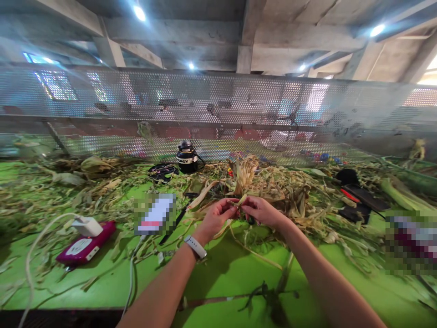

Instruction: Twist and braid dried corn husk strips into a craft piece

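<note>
My left hand [221, 215], with a white band at its wrist, is closed in a pinch near the middle of the green table. Close beside it my right hand [258, 210] is closed too, fingertips almost meeting the left ones. Between them they hold a pale strip of dried corn husk [242, 199]. Just beyond rises an upright, frayed bundle of corn husk [243, 176]. A thin strand of husk [259, 257] trails over the green tabletop [227, 278] below my hands. The parts of the strip inside my fingers are hidden.
Loose dry husks [300, 191] cover the table's far half. At left lie a magenta power block [87, 246] with a white charger [87, 226] and cable, and a blurred phone [156, 214]. A black jar [186, 159] stands before a perforated metal panel [211, 95]. Dark devices [365, 196] lie right.
</note>
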The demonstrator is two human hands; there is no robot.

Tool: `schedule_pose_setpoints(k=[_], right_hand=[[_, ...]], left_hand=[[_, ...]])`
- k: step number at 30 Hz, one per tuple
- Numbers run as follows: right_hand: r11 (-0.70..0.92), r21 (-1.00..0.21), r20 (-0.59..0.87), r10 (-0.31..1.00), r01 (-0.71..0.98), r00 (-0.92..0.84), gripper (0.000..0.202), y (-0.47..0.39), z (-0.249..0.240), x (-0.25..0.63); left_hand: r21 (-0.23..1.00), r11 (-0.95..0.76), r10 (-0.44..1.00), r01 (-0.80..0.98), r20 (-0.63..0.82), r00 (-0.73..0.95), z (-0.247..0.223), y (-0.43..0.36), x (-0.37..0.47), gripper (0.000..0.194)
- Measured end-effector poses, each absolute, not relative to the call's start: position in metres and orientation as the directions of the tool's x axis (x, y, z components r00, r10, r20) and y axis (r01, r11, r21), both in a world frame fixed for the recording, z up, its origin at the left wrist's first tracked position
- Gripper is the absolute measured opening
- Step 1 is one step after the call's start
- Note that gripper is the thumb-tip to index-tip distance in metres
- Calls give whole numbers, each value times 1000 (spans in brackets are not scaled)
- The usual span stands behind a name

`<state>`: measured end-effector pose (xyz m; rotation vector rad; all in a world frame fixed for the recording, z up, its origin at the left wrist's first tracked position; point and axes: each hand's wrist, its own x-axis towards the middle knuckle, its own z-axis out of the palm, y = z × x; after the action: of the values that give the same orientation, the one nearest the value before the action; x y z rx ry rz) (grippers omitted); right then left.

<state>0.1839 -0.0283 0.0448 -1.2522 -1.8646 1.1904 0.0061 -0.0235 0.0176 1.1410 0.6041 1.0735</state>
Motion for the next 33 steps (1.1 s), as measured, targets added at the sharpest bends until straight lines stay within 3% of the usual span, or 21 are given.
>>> schedule_pose_setpoints(k=[12,16,19,22,26,29,33], right_hand=[[329,-802,132,912,499,-389,16,-32,35,169],[216,-878,53,931,428,-361,28,-31,33,168],[167,-870,24,954,463,-297,44,-30,36,172],[226,-814,102,963,535,-251,51,-29,38,173],[372,-676,275,928,636,-251,43,-32,36,168],[461,-595,365,885,658,-290,36,-35,34,165],[499,-609,390,865,617,-315,33,-38,35,167]], left_hand=[[960,-246,933,-131,272,238,4,-21,11,24],[962,-204,936,-181,245,251,12,-22,8,22],[960,-129,937,-250,201,287,17,-23,7,19],[969,-146,931,-199,202,305,14,-23,8,19],[975,-212,904,-63,220,366,4,-19,8,26],[980,-186,901,-65,197,386,6,-17,5,31],[986,-120,894,-116,158,420,12,-19,4,33]])
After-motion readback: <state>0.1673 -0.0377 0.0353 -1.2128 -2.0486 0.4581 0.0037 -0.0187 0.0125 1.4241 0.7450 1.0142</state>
